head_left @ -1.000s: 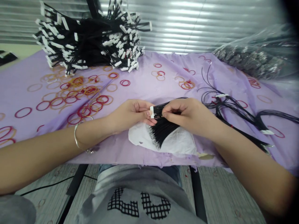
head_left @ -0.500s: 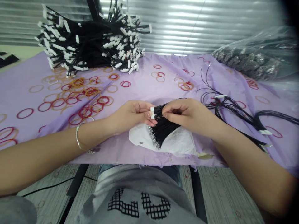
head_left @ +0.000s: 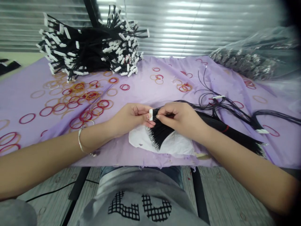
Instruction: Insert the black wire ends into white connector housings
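Note:
Between the thumb and fingers of my left hand (head_left: 131,117) is a small white connector (head_left: 150,115), held upright. Black wires run from it toward my right hand (head_left: 178,116), whose thumb and forefinger are pinched together close to the connector, on a thin black wire as far as I can see. Below both hands, a bundle of black wires (head_left: 162,133) with shiny metal ends fans out over a white sheet (head_left: 181,146). This bundle stretches right, beneath my right forearm, and a red rubber band (head_left: 225,128) circles it.
A large pile of black wires with white connectors (head_left: 91,47) stands at the back left. Red and yellow rubber bands (head_left: 80,97) lie scattered on the purple cloth (head_left: 131,157). Connectored black cables (head_left: 237,110) lie right; a clear plastic bag of metal parts (head_left: 249,62) sits back right.
My right hand has come left, its pinched fingertips now nearer the connector. More of the banded wire bundle shows beyond my right forearm. The left hand keeps its hold; the view has shifted slightly.

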Motion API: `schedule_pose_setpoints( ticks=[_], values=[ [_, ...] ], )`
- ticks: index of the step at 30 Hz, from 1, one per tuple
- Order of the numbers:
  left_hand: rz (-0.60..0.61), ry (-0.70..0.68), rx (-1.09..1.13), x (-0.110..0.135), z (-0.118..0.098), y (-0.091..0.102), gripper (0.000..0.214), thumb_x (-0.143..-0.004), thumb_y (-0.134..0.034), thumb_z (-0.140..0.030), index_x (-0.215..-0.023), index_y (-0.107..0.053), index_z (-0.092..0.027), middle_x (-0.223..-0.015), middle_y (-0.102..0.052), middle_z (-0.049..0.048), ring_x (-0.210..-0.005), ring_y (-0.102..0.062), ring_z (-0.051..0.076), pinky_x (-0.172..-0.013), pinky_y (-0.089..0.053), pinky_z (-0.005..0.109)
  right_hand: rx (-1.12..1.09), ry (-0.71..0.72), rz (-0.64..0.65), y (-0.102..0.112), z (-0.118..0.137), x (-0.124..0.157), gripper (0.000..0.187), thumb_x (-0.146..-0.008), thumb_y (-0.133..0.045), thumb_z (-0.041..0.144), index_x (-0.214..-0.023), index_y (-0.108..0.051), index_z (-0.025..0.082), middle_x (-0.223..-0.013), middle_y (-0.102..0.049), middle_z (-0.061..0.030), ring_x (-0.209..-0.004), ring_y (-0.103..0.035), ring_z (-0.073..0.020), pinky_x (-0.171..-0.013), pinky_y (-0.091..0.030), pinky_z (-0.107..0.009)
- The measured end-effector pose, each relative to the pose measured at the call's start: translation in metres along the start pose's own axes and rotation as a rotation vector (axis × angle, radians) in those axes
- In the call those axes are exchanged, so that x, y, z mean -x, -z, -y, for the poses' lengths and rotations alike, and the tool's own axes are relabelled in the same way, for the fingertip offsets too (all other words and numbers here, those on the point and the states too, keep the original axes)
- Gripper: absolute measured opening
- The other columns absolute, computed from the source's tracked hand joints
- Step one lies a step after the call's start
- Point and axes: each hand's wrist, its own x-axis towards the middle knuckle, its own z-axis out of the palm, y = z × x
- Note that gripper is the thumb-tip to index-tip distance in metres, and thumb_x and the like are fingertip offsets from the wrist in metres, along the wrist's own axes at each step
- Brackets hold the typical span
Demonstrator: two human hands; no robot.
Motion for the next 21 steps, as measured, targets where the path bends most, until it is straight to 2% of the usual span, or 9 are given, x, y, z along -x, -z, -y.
schedule_pose_setpoints(
  ticks=[7, 10, 12, 14, 17, 19, 21],
  values=[
    [0.011, 0.012, -0.028, 0.002, -0.001, 0.0, 0.025, -0.077, -0.064, -0.024, -0.097, -0.064, -0.01, -0.083, -0.068, 0.0039, -0.075, -0.064, 0.008, -0.076, -0.052, 0.02, 0.074, 0.112, -0.045, -0.01, -0.001, -0.002, 0.014, -0.08, -0.053, 0.016, -0.069, -0.06, 0.011, -0.065, -0.054, -0.0006, -0.062, -0.045, -0.0075, -0.06, -0.032, -0.02],
    [-0.02, -0.003, -0.041, 0.002, -0.005, -0.002, 0.025, -0.077, -0.064, -0.027, -0.096, -0.063, -0.009, -0.084, -0.068, 0.0044, -0.073, -0.064, 0.009, -0.074, -0.053, 0.02, 0.137, 0.137, -0.033, -0.005, 0.005, 0.0, 0.017, -0.083, -0.05, 0.018, -0.073, -0.061, 0.012, -0.069, -0.057, -0.002, -0.066, -0.048, -0.009, -0.063, -0.035, -0.021],
    [-0.076, -0.023, -0.068, 0.002, -0.011, -0.005, 0.025, -0.077, -0.064, -0.027, -0.095, -0.061, -0.009, -0.08, -0.067, 0.0034, -0.07, -0.064, 0.009, -0.07, -0.053, 0.02, 0.235, 0.16, -0.017, 0.012, 0.01, 0.005, 0.021, -0.087, -0.046, 0.02, -0.08, -0.065, 0.012, -0.076, -0.061, -0.0039, -0.073, -0.053, -0.0114, -0.071, -0.038, -0.023],
    [-0.129, -0.048, -0.105, 0.002, -0.019, -0.008, 0.025, -0.077, -0.064, -0.028, -0.093, -0.06, -0.009, -0.075, -0.066, 0.0024, -0.066, -0.064, 0.009, -0.068, -0.053, 0.02, 0.394, 0.167, -0.048, 0.04, 0.008, 0.013, 0.025, -0.088, -0.043, 0.019, -0.09, -0.067, 0.013, -0.088, -0.064, -0.007, -0.085, -0.056, -0.0156, -0.081, -0.04, -0.028],
    [-0.138, -0.102, -0.128, 0.003, -0.027, -0.014, 0.026, -0.078, -0.063, -0.03, -0.093, -0.059, -0.009, -0.077, -0.065, 0.003, -0.067, -0.064, 0.01, -0.07, -0.053, 0.022, 0.638, 0.058, -0.116, 0.081, -0.013, 0.023, 0.029, -0.083, -0.047, 0.018, -0.105, -0.065, 0.012, -0.111, -0.06, -0.0114, -0.103, -0.053, -0.0234, -0.093, -0.038, -0.039],
    [-0.07, -0.172, -0.157, 0.005, -0.028, -0.016, 0.031, -0.08, -0.06, -0.032, -0.101, -0.058, -0.01, -0.088, -0.066, 0.0065, -0.08, -0.065, 0.013, -0.079, -0.052, 0.027, 0.718, 0.007, -0.039, 0.095, -0.036, 0.024, 0.041, -0.077, -0.056, 0.022, -0.116, -0.06, 0.011, -0.121, -0.054, -0.0151, -0.111, -0.049, -0.0299, -0.097, -0.035, -0.046],
    [0.034, -0.268, -0.263, 0.008, -0.025, -0.017, 0.044, -0.082, -0.057, -0.033, -0.121, -0.05, -0.012, -0.111, -0.062, 0.0121, -0.099, -0.061, 0.017, -0.091, -0.048, 0.033, 0.62, 0.041, 0.123, 0.097, -0.056, 0.021, 0.048, -0.078, -0.056, 0.023, -0.125, -0.053, 0.011, -0.131, -0.046, -0.0155, -0.116, -0.046, -0.0284, -0.098, -0.036, -0.043]
  ],
)
